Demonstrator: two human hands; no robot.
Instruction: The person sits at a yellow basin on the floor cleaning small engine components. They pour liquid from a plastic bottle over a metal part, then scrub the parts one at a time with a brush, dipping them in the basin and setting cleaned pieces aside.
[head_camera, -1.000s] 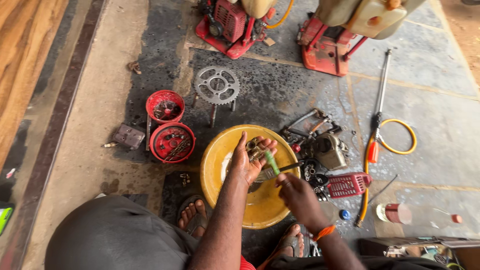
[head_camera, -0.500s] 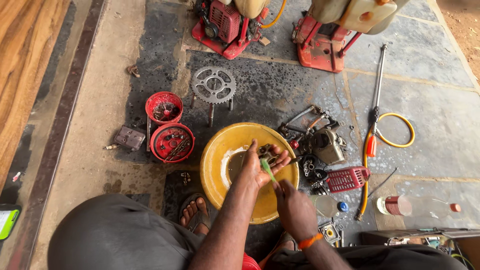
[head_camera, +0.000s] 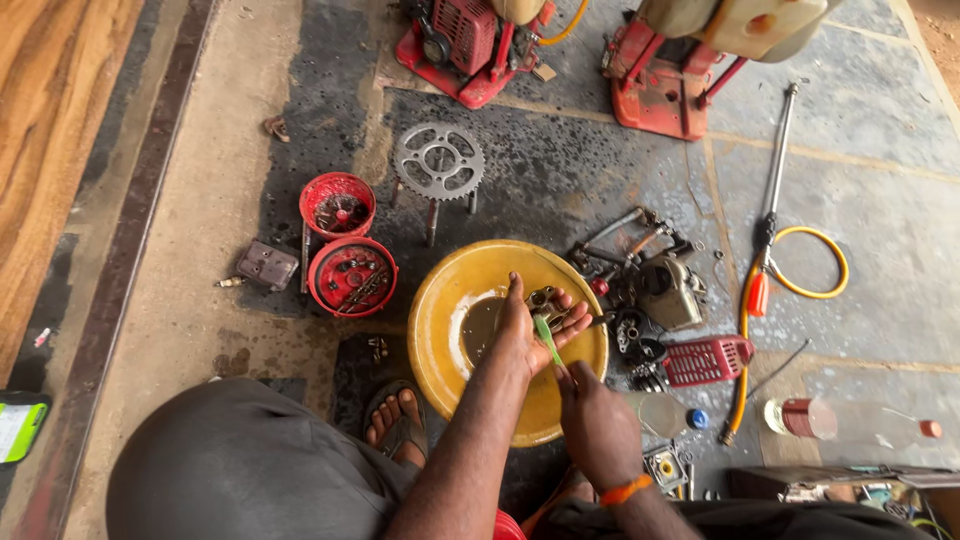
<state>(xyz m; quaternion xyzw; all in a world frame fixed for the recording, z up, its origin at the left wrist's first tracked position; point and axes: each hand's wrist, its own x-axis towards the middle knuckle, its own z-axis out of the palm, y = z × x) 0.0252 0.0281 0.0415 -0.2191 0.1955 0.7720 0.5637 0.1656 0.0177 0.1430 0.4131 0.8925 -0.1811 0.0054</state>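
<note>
The right hand (head_camera: 597, 425), nearest the yellow basin (head_camera: 440, 320), has its fingers pinched on a green brush (head_camera: 547, 341). Over the basin's middle, the left hand (head_camera: 530, 330) cups a small metal part (head_camera: 545, 300), fingers curled around it. Beyond the basin lies a sprocket (head_camera: 438, 160).

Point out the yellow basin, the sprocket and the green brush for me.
Yellow basin (head_camera: 440, 330): head view, bare left rim.
Sprocket (head_camera: 438, 160): head view, toothed ring near its hub.
Green brush (head_camera: 547, 338): head view, mid-handle above the right hand.
</note>
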